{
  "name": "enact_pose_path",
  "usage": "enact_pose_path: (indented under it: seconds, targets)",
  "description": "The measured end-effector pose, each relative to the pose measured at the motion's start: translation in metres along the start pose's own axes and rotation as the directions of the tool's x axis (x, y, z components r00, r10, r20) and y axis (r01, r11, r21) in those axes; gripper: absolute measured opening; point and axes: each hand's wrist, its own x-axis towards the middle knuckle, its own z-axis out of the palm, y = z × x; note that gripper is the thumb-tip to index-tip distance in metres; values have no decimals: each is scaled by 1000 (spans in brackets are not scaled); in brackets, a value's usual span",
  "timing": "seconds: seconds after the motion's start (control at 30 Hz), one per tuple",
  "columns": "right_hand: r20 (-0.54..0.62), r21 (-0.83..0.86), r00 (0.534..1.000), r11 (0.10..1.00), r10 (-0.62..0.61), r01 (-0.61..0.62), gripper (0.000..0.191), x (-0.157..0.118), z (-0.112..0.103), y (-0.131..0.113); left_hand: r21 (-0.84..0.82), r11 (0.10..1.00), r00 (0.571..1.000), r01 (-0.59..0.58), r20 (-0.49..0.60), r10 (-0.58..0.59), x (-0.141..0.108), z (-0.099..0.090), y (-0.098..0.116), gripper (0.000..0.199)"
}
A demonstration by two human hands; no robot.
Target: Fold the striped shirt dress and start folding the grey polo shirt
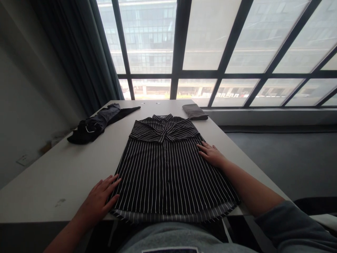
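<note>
A black shirt with white stripes (165, 175) lies flat, front up, its collar at the far end and its hem at the table's near edge. Both sleeves (147, 132) are folded across the chest, and their cuffs meet near the middle. My left hand (101, 195) rests at the shirt's lower left edge, fingers stretched out, fingertips on the fabric. Farther up on the other side, my right hand (212, 154) lies flat with spread fingers touching the right edge below the sleeve. Neither hand grips the cloth.
Dark crumpled clothes (98, 123) lie on the left side of the white table (86, 165). A folded grey cloth (195, 111) sits at the far right edge. Beyond the table are a large window (205, 38) and a dark curtain (79, 52).
</note>
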Motion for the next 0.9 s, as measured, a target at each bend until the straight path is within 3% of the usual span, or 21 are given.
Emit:
enact_pose_path:
  seconds: [0.3,0.63,0.77,0.9]
  targets:
    - [3,19,1000,1000,-9,9,66,-1,-1,1,-51,999,1000,3,-31,-5,-1,9,-11,54]
    - [10,21,1000,1000,-4,3,65,-3,-7,-3,-104,994,999,19,-46,-24,4,0,-8,53]
    - [12,3,1000,1000,5,-5,64,-6,-6,-5,-89,982,985,166,-37,-170,3,-10,8,54]
    - [98,-11,994,999,47,-46,63,-1,-23,-8,-59,911,910,409,95,-403,1,-31,34,49]
